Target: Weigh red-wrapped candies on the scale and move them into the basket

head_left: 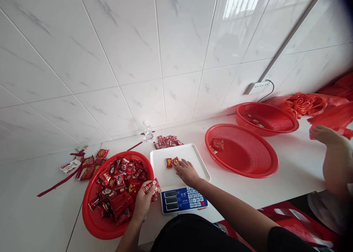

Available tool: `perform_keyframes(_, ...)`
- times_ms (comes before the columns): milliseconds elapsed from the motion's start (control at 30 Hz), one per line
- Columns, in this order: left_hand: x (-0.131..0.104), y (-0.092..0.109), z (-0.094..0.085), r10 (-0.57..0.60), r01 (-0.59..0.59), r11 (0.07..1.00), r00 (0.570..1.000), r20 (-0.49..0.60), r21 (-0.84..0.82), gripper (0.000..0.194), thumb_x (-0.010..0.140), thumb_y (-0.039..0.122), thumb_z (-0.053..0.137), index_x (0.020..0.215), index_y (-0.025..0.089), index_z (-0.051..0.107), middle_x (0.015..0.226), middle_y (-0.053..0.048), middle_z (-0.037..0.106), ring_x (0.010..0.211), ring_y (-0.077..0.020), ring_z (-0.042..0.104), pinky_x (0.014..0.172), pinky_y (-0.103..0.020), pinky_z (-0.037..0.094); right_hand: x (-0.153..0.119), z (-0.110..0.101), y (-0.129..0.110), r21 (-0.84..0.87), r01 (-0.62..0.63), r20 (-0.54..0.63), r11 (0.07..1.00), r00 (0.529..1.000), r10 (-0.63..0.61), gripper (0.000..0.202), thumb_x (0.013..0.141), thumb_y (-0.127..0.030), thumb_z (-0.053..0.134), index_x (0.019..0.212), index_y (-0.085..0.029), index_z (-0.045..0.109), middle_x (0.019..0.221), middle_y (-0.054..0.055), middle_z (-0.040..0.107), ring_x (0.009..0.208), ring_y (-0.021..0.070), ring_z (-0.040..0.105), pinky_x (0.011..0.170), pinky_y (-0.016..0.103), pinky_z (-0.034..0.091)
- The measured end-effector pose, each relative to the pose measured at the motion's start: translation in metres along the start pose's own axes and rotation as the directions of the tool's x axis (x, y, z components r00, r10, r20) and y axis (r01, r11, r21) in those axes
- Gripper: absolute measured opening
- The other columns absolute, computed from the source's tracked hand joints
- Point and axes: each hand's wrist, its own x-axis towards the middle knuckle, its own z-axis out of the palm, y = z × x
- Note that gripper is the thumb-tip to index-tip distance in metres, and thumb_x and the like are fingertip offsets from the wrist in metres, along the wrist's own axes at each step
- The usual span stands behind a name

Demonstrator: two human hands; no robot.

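Jutting from left hand [142, 203], red packet [157, 185]

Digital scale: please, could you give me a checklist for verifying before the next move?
1. Left hand grips a red packet: ok.
2. Visible loose packets lie inside the rim of the white pan: ok.
3. Right hand clear of the pan: not ok, it is over it, at a packet.
4. Display reading: cannot tell, no digits legible.
5. Clear bottle upright, apart from the pan: ok.
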Motion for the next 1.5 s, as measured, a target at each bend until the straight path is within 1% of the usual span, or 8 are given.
perform_keyframes(300, -0.001, 0.003, 0.001, -0.007, 0.007, 1.0, 1.0, 0.013, -0.005, 0.051, 0.062, 0.051, 0.065, 0.097, 0.015, 0.056, 0.061, 0.002, 0.06, 0.052, -0.0126, 0.058, 0.051, -0.026, 0.049, -0.014, -0.013, 0.021, 0.295, -0.075, -0.239, 0.953, 0.959, 0.149, 0.025, 0.081, -0.027, 0.044, 0.084, -0.022, 0.068, 0.102, 0.006, 0.059, 0.086, 0.0186, 0.058, 0.081, 0.029, 0.044)
perform_keyframes(500, -0.001, 0.005, 0.002, -0.014, 0.014, 1.0, 1.0, 0.007, 0.005, 0.052, 0.061, 0.052, 0.066, 0.096, 0.015, 0.057, 0.062, 0.001, 0.061, 0.052, -0.0126, 0.058, 0.052, -0.026, 0.049, -0.023, -0.052, 0.076, 0.624, -0.176, -0.385, 0.761, 0.778, 0.496, 0.027, 0.075, -0.031, 0.048, 0.087, -0.016, 0.066, 0.082, 0.006, 0.065, 0.075, 0.0188, 0.062, 0.072, 0.033, 0.05)
perform_keyframes(700, -0.001, 0.004, 0.002, -0.023, 0.023, 1.0, 1.0, 0.012, 0.005, 0.051, 0.064, 0.05, 0.065, 0.098, 0.015, 0.055, 0.062, 0.001, 0.061, 0.052, -0.0126, 0.058, 0.052, -0.026, 0.05, -0.052, -0.084, 0.116, 0.676, -0.281, -0.457, 0.681, 0.566, 0.687, 0.055, 0.074, -0.035, 0.053, 0.125, -0.014, 0.047, 0.109, 0.013, 0.061, 0.092, 0.0237, 0.061, 0.072, 0.035, 0.051)
perform_keyframes(767, 0.0, 0.004, 0.002, -0.022, 0.022, 1.0, 1.0, 0.012, 0.006, 0.051, 0.063, 0.05, 0.065, 0.099, 0.014, 0.055, 0.062, 0.0, 0.062, 0.052, -0.0128, 0.058, 0.052, -0.026, 0.05, -0.056, -0.078, 0.112, 0.582, -0.32, -0.448, 0.748, 0.641, 0.623, 0.048, 0.075, -0.033, 0.053, 0.12, -0.016, 0.052, 0.119, 0.013, 0.057, 0.1, 0.0246, 0.058, 0.078, 0.037, 0.049)
perform_keyframes(900, 0.001, 0.003, 0.002, -0.016, 0.016, 1.0, 1.0, 0.018, 0.013, 0.051, 0.064, 0.05, 0.065, 0.099, 0.014, 0.054, 0.062, 0.0, 0.062, 0.052, -0.0126, 0.058, 0.052, -0.026, 0.049, -0.053, -0.048, 0.076, 0.302, -0.223, -0.271, 0.927, 0.912, 0.307, 0.035, 0.081, -0.03, 0.047, 0.111, -0.018, 0.06, 0.122, 0.01, 0.056, 0.109, 0.0234, 0.053, 0.092, 0.039, 0.042)
perform_keyframes(967, 0.0, 0.004, 0.002, -0.019, 0.019, 1.0, 1.0, 0.016, 0.016, 0.051, 0.063, 0.051, 0.065, 0.098, 0.015, 0.054, 0.062, 0.001, 0.062, 0.052, -0.0126, 0.058, 0.052, -0.026, 0.049, -0.049, -0.034, 0.055, 0.17, -0.134, -0.156, 0.976, 0.975, 0.161, 0.037, 0.081, -0.028, 0.047, 0.116, -0.017, 0.057, 0.127, 0.01, 0.053, 0.118, 0.0234, 0.044, 0.099, 0.038, 0.035)
perform_keyframes(1133, -0.001, 0.005, 0.002, -0.025, 0.025, 0.999, 1.0, 0.017, 0.02, 0.053, 0.061, 0.052, 0.066, 0.097, 0.015, 0.055, 0.062, 0.001, 0.062, 0.052, -0.0129, 0.058, 0.053, -0.027, 0.049, -0.039, -0.021, 0.029, 0.057, -0.168, 0.057, 0.984, 0.985, 0.165, 0.045, 0.075, -0.018, 0.052, 0.12, -0.021, 0.054, 0.126, 0.009, 0.052, 0.118, 0.0268, 0.043, 0.098, 0.041, 0.032)
perform_keyframes(1500, 0.0, 0.005, 0.002, -0.025, 0.025, 1.0, 0.999, 0.031, 0.007, 0.051, 0.063, 0.05, 0.066, 0.099, 0.016, 0.054, 0.063, 0.002, 0.062, 0.052, -0.0122, 0.058, 0.053, -0.026, 0.05, -0.04, -0.044, 0.067, 0.181, -0.281, -0.145, 0.943, 0.94, 0.308, 0.027, 0.076, -0.025, 0.052, 0.101, -0.02, 0.063, 0.103, 0.006, 0.057, 0.084, 0.016, 0.059, 0.075, 0.026, 0.046)
